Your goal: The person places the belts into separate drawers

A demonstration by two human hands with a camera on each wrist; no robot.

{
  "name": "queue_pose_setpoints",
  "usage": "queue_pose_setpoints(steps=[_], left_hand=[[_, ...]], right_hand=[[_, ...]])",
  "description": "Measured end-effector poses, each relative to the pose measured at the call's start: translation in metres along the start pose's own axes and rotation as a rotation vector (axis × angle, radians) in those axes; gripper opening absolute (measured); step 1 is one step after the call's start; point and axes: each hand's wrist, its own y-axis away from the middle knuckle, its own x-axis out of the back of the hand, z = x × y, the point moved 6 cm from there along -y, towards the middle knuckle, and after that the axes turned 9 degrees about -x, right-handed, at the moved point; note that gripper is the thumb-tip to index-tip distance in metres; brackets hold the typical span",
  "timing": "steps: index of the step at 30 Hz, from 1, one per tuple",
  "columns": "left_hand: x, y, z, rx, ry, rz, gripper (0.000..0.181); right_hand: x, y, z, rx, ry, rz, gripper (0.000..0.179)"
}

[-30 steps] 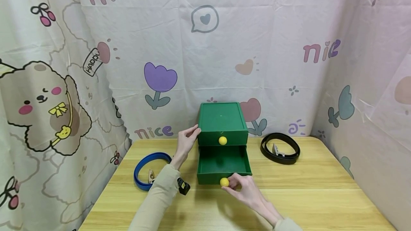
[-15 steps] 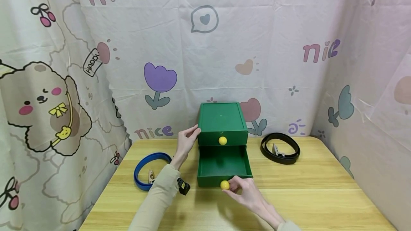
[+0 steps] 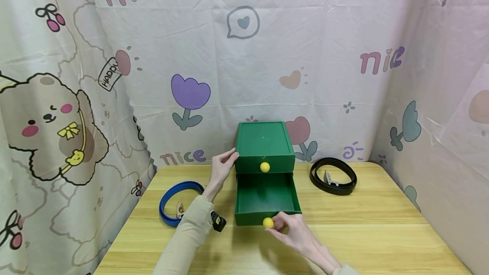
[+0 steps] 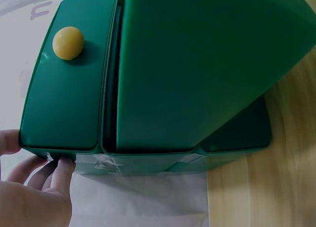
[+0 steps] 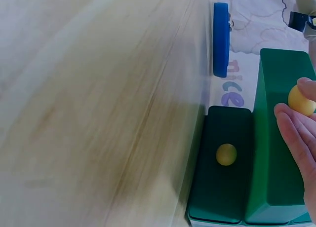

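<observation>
A green drawer cabinet (image 3: 263, 139) stands on the table with its middle drawer (image 3: 263, 198) pulled out; the drawer's inside shows bare. My right hand (image 3: 294, 230) pinches the round yellow knob (image 3: 268, 223) on that drawer's front, also seen in the right wrist view. Thumb and bent fingers of my left hand (image 3: 220, 171) hold the cabinet's upper left front corner, the thumb at the top edge and the fingers against the side wall. Above the pulled drawer, the top drawer (image 4: 69, 103) is in, with its own yellow knob (image 4: 68, 43). The bottom drawer (image 5: 222, 187) is in too.
A coiled blue belt (image 3: 168, 198) lies at the left, partly behind my left forearm. On the right lies a coiled black belt (image 3: 340, 188) with a silver buckle. A printed curtain (image 3: 267, 54) hangs behind and beside the wooden table (image 3: 363, 232).
My right hand has moved toward me with the knob, and the middle drawer has slid farther out. The left hand has stayed at the cabinet's corner.
</observation>
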Motion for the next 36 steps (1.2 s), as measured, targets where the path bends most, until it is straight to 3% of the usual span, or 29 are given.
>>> queue_pose_setpoints(steps=[27,36], left_hand=[[0.0003,0.0001,0.0008,0.012,0.001,-0.004,0.041],[0.0001,-0.0029,-0.0069,0.014,0.008,0.002,0.041]], right_hand=[[-0.001,0.0034,-0.0069,0.05,0.024,-0.007,0.027],[-0.001,0.0071,-0.0084,0.067,0.018,-0.005,0.027]])
